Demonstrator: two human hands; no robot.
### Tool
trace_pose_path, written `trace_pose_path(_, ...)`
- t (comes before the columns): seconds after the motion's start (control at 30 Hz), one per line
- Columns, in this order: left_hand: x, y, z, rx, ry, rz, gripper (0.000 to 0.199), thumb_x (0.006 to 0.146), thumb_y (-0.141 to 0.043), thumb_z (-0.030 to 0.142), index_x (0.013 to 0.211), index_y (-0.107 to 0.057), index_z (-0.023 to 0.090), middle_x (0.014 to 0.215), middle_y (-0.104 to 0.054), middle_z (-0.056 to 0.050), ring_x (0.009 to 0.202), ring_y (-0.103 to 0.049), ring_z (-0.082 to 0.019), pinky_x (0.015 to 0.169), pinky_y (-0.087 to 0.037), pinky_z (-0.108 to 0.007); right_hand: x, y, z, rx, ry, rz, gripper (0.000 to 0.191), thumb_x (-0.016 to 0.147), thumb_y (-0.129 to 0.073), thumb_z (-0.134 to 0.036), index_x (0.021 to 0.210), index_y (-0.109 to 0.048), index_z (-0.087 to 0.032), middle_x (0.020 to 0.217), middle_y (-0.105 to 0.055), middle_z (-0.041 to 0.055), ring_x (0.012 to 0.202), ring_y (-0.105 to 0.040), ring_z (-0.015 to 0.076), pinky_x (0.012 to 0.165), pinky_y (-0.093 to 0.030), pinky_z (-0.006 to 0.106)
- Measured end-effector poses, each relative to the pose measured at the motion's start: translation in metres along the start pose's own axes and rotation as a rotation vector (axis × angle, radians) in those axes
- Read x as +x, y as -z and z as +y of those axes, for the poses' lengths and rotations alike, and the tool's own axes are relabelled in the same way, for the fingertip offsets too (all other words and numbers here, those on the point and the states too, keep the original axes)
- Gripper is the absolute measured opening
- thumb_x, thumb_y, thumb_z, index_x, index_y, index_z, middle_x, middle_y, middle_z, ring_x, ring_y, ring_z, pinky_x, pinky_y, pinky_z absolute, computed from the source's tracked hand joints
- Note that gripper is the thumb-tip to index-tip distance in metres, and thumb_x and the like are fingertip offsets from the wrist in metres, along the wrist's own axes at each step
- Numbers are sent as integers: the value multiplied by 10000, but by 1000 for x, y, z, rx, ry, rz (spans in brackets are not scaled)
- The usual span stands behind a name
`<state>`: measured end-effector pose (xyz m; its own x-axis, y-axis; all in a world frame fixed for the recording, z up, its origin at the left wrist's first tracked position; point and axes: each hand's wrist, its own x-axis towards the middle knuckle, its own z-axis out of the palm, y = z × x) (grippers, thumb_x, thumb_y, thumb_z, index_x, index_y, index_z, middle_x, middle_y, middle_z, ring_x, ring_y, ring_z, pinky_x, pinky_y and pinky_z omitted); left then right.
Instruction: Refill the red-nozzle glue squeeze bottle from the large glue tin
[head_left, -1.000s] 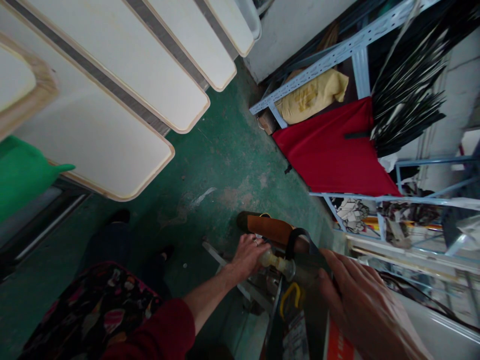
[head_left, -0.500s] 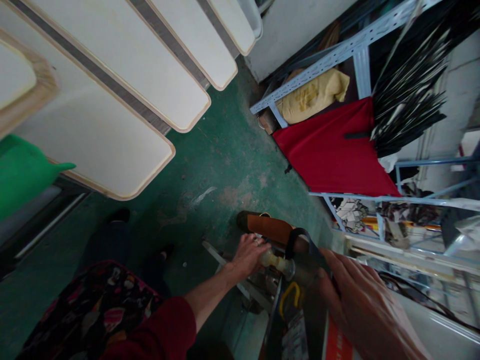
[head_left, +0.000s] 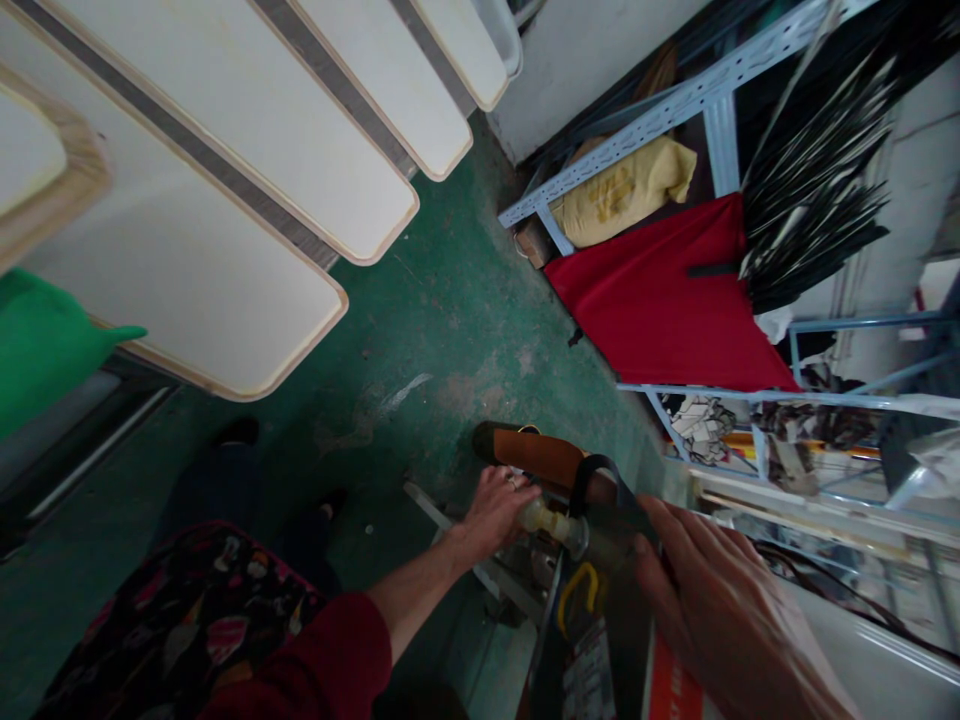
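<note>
My left hand [head_left: 504, 508], with a ring on one finger, reaches in from the lower left out of a red sleeve. Its fingers curl against a pale translucent fitting [head_left: 556, 524]; the fingertips are partly hidden. My right hand [head_left: 731, 595] lies with long, outstretched fingers along the dark housing of a machine [head_left: 619, 590]. That housing carries a yellow hook-shaped part [head_left: 577, 597], a printed label [head_left: 589, 675] and a red label [head_left: 670, 680]. Just beyond the fitting is an orange-brown cylinder [head_left: 541, 455] with a dark end and a black strap around its near part.
White boards [head_left: 225, 290] with rounded wooden edges stand in rows at upper left, beside green cloth [head_left: 60, 340]. Green floor [head_left: 457, 330] lies between them and a blue-grey metal rack [head_left: 645, 120] holding a yellow sack [head_left: 626, 192]. Red cloth [head_left: 682, 310] hangs there.
</note>
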<state>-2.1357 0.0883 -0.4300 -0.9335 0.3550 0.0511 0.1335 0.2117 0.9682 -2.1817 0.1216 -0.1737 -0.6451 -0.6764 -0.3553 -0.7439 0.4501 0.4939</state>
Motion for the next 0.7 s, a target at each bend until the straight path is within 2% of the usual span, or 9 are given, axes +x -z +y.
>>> trace_pose_path(0.47,0,-5,-1,14,-6,51,404,716,-647,319,1098,-521,282,1097,-570,1,1052,-396,-232,875,-253,-370,2,-1,-2,5,-4,-24,296,901,-350,-282,1085,-509,-114,920,-645,83,807,-617,184,697,-484,314)
trace_pose_path(0.7,0,-6,-3,8,-7,34,455,706,-666,343,1129,-510,280,1123,-550,-6,1069,-377,-238,883,-243,-371,0,-1,0,9,-2,-38,295,892,-378,-280,1102,-502,-113,937,-643,83,809,-615,187,708,-483,317)
